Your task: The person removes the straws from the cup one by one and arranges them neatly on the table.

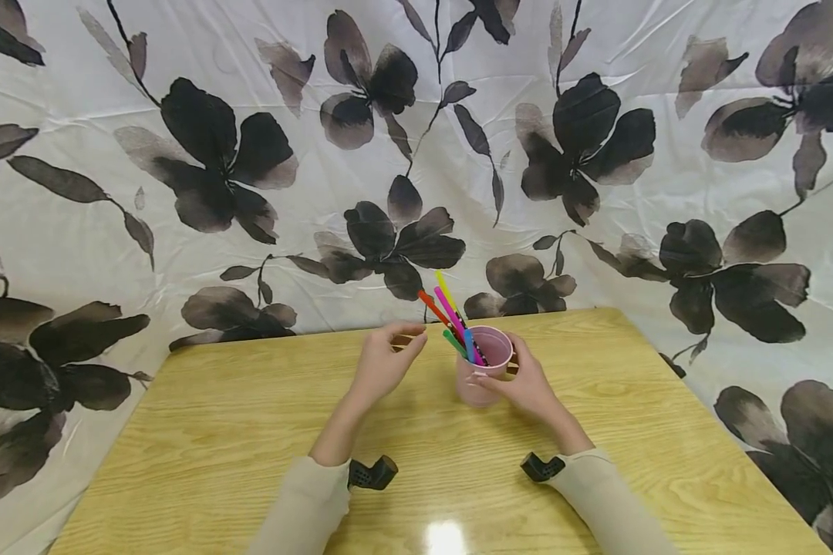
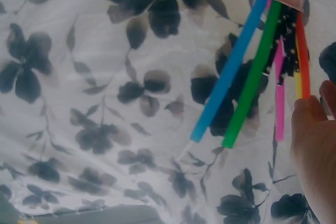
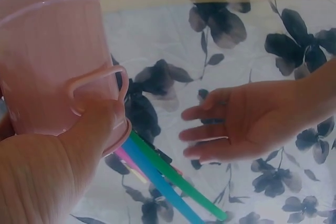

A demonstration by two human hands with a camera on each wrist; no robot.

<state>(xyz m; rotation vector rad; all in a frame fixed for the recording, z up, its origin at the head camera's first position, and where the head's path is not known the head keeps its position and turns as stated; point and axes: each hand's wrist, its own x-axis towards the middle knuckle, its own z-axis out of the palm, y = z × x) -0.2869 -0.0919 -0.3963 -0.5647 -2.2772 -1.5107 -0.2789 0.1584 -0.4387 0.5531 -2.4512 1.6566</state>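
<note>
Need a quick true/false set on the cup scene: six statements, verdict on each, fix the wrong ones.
1. The right hand holds the pink cup. True.
2. The left hand holds the pink cup too. False: it holds nothing.
3. A yellow stick leans out of the pink cup. True.
4. The pink cup is empty. False: several coloured sticks, including a green stick, stand in it.
5. The tabletop is wood-grained. True.
6. The cloth behind is plain. False: it has dark flowers.
</note>
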